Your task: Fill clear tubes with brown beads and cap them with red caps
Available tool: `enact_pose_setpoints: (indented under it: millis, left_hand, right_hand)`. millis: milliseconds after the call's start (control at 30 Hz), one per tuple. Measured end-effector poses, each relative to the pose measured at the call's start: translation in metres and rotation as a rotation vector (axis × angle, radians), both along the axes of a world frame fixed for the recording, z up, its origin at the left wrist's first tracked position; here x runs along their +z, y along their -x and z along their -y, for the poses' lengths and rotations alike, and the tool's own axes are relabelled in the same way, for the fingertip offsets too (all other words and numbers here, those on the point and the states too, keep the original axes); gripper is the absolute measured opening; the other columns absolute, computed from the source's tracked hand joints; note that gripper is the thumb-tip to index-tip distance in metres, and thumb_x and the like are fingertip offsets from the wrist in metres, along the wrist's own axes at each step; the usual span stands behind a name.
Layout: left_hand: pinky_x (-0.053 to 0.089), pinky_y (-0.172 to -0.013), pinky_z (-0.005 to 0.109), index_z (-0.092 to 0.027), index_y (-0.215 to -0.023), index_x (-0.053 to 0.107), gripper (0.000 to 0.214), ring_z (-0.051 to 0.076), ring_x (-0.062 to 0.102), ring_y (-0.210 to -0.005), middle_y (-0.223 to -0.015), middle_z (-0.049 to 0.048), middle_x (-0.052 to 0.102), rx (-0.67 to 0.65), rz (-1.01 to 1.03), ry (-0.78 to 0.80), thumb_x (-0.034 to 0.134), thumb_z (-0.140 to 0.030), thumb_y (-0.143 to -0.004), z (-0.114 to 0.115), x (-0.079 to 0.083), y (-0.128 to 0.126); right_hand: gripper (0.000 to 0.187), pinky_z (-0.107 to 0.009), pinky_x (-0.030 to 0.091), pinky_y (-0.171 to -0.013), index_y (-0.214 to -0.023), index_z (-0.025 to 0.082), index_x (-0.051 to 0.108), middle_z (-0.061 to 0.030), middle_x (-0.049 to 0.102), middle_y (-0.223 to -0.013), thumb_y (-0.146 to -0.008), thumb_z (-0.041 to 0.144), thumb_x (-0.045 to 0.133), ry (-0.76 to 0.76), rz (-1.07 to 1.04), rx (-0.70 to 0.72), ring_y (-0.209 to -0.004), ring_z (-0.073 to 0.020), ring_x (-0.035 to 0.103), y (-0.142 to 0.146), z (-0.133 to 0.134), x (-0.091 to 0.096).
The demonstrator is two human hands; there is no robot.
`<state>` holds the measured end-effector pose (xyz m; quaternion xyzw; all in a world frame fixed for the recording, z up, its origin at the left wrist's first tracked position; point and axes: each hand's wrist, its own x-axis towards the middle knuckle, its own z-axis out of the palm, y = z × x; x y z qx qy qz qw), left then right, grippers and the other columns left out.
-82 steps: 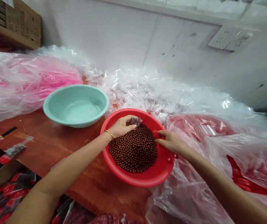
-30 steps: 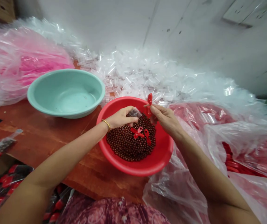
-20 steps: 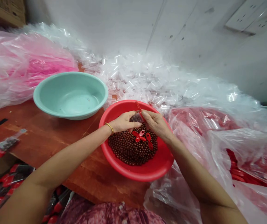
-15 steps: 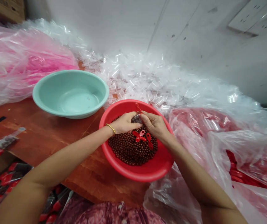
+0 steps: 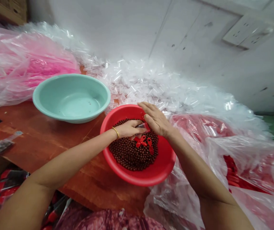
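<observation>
A red basin [image 5: 151,174] holds several small dark brown beads [image 5: 127,153]. Red plastic clips [image 5: 143,141] lie on top of the beads. My left hand [image 5: 127,128], with a gold bracelet at the wrist, is closed on a small clear bag [image 5: 141,126] with beads in it, held over the basin. My right hand [image 5: 155,118] meets it there, thumb pressed on a red clip at the bag's mouth, other fingers stretched out above.
A pale green basin [image 5: 71,97] stands left on the wooden table [image 5: 43,140]. A heap of small clear bags [image 5: 156,86] lies against the wall. Pink-filled plastic sacks [image 5: 19,70] lie left, red-filled sacks [image 5: 235,150] right. A filled bead packet [image 5: 0,145] lies at the left edge.
My right hand brought a red clip from above the basin's rim to the bag in my left hand. Both hands have sunk lower over the beads.
</observation>
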<state>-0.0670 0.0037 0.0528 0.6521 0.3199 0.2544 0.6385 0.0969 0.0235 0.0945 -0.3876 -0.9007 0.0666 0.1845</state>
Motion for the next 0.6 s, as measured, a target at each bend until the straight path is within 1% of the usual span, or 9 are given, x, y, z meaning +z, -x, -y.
enact_pose_setpoints:
  millis: [67, 100, 167, 233, 300, 367, 433, 500, 600]
  left_hand:
    - [0.034, -0.042, 0.020, -0.015, -0.078, 0.050, 0.020, 0.005, 0.044, -0.041, -0.059, -0.0030, 0.052, -0.001, -0.006, -0.040, 0.054, -0.034, -0.083, 0.000, 0.002, 0.002]
    - [0.035, -0.044, 0.020, -0.015, -0.077, 0.050, 0.020, 0.006, 0.045, -0.044, -0.060, -0.0026, 0.052, 0.017, 0.004, -0.047, 0.053, -0.034, -0.084, 0.001, 0.003, 0.004]
    - [0.037, -0.047, 0.020, -0.015, -0.075, 0.048, 0.020, 0.006, 0.045, -0.048, -0.063, -0.0026, 0.050, 0.089, 0.025, -0.040, 0.051, -0.032, -0.084, 0.003, 0.006, 0.008]
    - [0.038, -0.050, 0.021, -0.016, -0.076, 0.046, 0.016, 0.007, 0.046, -0.052, -0.066, -0.0024, 0.050, 0.200, 0.044, -0.031, 0.049, -0.029, -0.085, 0.005, 0.009, 0.010]
    - [0.041, -0.055, 0.022, -0.016, -0.076, 0.045, 0.014, 0.008, 0.048, -0.058, -0.069, -0.0019, 0.050, 0.329, 0.057, -0.073, 0.048, -0.026, -0.085, 0.008, 0.012, 0.009]
    - [0.044, -0.064, 0.024, -0.016, -0.076, 0.045, 0.013, 0.010, 0.050, -0.067, -0.072, -0.0012, 0.051, 0.433, 0.046, -0.167, 0.048, -0.025, -0.085, 0.012, 0.013, 0.005]
    - [0.045, -0.072, 0.027, -0.017, -0.078, 0.046, 0.011, 0.013, 0.052, -0.074, -0.076, 0.0000, 0.053, 0.501, 0.009, -0.255, 0.048, -0.025, -0.085, 0.018, 0.014, 0.001]
    - [0.046, -0.078, 0.031, -0.017, -0.084, 0.048, 0.010, 0.015, 0.055, -0.080, -0.082, 0.0026, 0.057, 0.544, -0.037, -0.288, 0.047, -0.026, -0.087, 0.025, 0.013, -0.002]
    - [0.046, -0.088, 0.037, -0.016, -0.100, 0.050, 0.018, 0.020, 0.058, -0.094, -0.099, 0.0088, 0.062, 0.593, -0.093, -0.308, 0.047, -0.027, -0.087, 0.035, 0.012, -0.004]
  right_hand:
    - [0.073, -0.044, 0.041, -0.095, -0.126, 0.016, 0.053, -0.0134, 0.059, -0.121, -0.088, 0.066, 0.017, -0.045, 0.105, 0.194, -0.113, -0.0256, 0.054, -0.003, -0.008, 0.009]
    - [0.073, -0.043, 0.044, -0.091, -0.122, 0.015, 0.056, -0.0143, 0.061, -0.116, -0.086, 0.069, 0.022, -0.070, 0.140, 0.217, -0.107, -0.0259, 0.057, -0.004, -0.009, 0.011]
    - [0.076, -0.042, 0.047, -0.084, -0.116, 0.012, 0.058, -0.0160, 0.065, -0.103, -0.078, 0.074, 0.037, -0.136, 0.173, 0.136, -0.095, -0.0270, 0.061, -0.005, -0.005, 0.012]
    - [0.078, -0.044, 0.047, -0.082, -0.117, 0.010, 0.056, -0.0163, 0.066, -0.096, -0.072, 0.074, 0.049, -0.197, 0.174, 0.028, -0.090, -0.0291, 0.062, -0.002, 0.007, 0.008]
    - [0.081, -0.047, 0.047, -0.083, -0.125, 0.010, 0.048, -0.0177, 0.065, -0.100, -0.070, 0.070, 0.056, -0.234, 0.134, -0.043, -0.093, -0.0315, 0.062, 0.004, 0.021, -0.001]
    - [0.083, -0.047, 0.048, -0.083, -0.132, 0.009, 0.039, -0.0204, 0.062, -0.110, -0.071, 0.062, 0.060, -0.266, 0.031, -0.106, -0.098, -0.0323, 0.061, 0.013, 0.032, -0.011]
    - [0.077, -0.045, 0.050, -0.082, -0.133, 0.009, 0.037, -0.0211, 0.060, -0.114, -0.073, 0.050, 0.061, -0.294, -0.073, -0.160, -0.100, -0.0312, 0.061, 0.020, 0.039, -0.019]
    - [0.067, -0.044, 0.051, -0.080, -0.129, 0.010, 0.040, -0.0198, 0.062, -0.111, -0.073, 0.041, 0.060, -0.320, -0.116, -0.171, -0.097, -0.0296, 0.062, 0.022, 0.040, -0.025]
    - [0.058, -0.042, 0.053, -0.078, -0.122, 0.010, 0.047, -0.0170, 0.065, -0.099, -0.072, 0.037, 0.060, -0.379, -0.117, -0.132, -0.090, -0.0283, 0.063, 0.020, 0.037, -0.029]
